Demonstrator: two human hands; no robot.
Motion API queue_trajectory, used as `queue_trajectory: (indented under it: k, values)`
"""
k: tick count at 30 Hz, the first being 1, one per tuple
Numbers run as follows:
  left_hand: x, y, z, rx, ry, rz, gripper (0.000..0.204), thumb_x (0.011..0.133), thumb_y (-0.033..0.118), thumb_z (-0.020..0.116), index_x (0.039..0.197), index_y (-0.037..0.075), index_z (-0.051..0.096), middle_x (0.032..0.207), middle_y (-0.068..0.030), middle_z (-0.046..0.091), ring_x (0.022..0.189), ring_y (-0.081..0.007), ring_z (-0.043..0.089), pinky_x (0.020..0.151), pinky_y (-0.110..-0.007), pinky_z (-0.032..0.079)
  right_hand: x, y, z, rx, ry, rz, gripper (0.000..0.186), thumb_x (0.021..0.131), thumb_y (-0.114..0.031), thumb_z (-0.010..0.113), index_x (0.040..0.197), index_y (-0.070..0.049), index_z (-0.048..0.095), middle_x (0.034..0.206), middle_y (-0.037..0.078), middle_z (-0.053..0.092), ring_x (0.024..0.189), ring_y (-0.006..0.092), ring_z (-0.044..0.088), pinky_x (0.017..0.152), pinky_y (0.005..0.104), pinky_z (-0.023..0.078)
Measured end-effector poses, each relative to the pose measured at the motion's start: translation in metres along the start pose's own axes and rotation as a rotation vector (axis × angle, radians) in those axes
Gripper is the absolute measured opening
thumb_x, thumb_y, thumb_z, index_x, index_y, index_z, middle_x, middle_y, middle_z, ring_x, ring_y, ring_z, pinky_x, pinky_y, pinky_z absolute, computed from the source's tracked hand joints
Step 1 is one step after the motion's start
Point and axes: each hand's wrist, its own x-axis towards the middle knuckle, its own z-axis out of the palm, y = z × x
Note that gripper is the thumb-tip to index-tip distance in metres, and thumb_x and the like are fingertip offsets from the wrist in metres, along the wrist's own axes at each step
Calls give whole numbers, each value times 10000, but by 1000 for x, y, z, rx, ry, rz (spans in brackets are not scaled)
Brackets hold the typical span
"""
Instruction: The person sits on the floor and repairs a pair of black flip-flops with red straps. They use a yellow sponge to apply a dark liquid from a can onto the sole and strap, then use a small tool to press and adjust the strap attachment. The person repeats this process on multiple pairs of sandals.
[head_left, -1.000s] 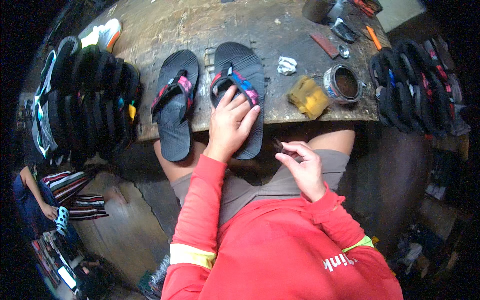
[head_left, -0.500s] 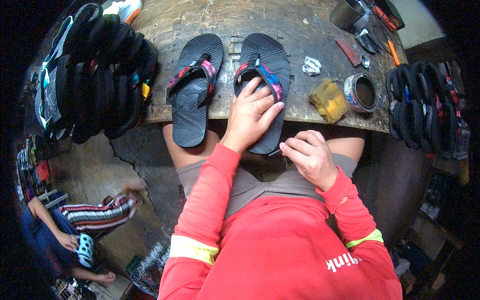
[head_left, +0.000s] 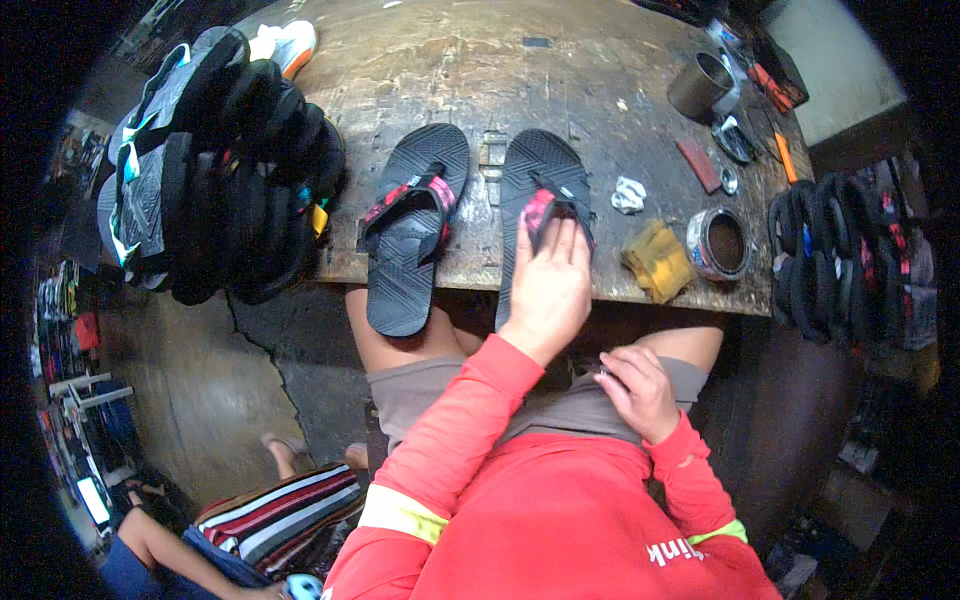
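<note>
Left grip (head_left: 553, 290): fingers extended at patterned strap (head_left: 537, 208) of black flip-flop (head_left: 537, 155), heel overhanging surface (head_left: 400, 85); whether pinching, cannot tell. Right grip (head_left: 642, 390): closed on small, indistinct item (head_left: 603, 372). Flip-flop: probably light, pliant, non-slip; best held by sole edges.

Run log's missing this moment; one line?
left hand: at strap of right sandal | right hand: pinching unidentifiable small item | nearby: left sandal, yellow cloth

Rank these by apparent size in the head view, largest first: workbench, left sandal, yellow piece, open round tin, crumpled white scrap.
Workbench
Left sandal
Yellow piece and open round tin: too alike to rank
Crumpled white scrap
</note>
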Motion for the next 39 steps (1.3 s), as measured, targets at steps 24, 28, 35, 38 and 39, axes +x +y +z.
queue_trajectory:
  k: [24, 28, 35, 38, 39]
  values:
    - [-32, -143, -92, -136, 213, -598, 987, 741, 548, 886, 1495, 21, 526, 1586, -311, 415, 1432, -489, 442, 1174, -527, 390, 70, -38, 43, 320, -161, -125, 323, 879, -154, 818, 1160, -17, 737, 1178, 171, 759, 1099, 327, 740, 945, 397, 586]
    - [-46, -146, -78, -292, 160, -701, 1032, 749, 584, 864, 1490, -29, 490, 1476, -300, 516, 1329, -458, 544, 1113, -518, 444, 69, -27, 46, 308, 89, 196, 332, 887, -92, 819, 1193, 2, 734, 1124, 125, 778, 1026, 205, 743, 912, 337, 582]
    - [-46, -117, -73, -85, 129, -648, 984, 754, 512, 876, 1488, -5, 474, 1282, -313, 555, 1186, -479, 573, 1005, -516, 489, 62, -12, 44, 659, 168, 456, 304, 942, -22, 768, 1235, 20, 695, 1084, 50, 740, 953, 94, 682, 854, 258, 559]
    - [-56, -104, -81, -89, 125, -698, 907, 738, 429, 863, 1495, 77, 508, 1195, -281, 577, 1083, -460, 615, 936, -514, 521, 59, -18, 45, 791, 113, 463, 315, 947, 3, 753, 1254, 21, 684, 1108, 37, 724, 999, 92, 671, 890, 259, 546]
    - [-63, -98, -86, -56, 122, -691, 882, 737, 472, 853, 1495, 150, 538, 1208, -274, 614, 1043, -470, 670, 880, -531, 557, 59, -20, 46, 869, 114, 458, 318, 946, 6, 752, 1255, 21, 683, 1103, 34, 721, 1000, 91, 666, 894, 260, 542]
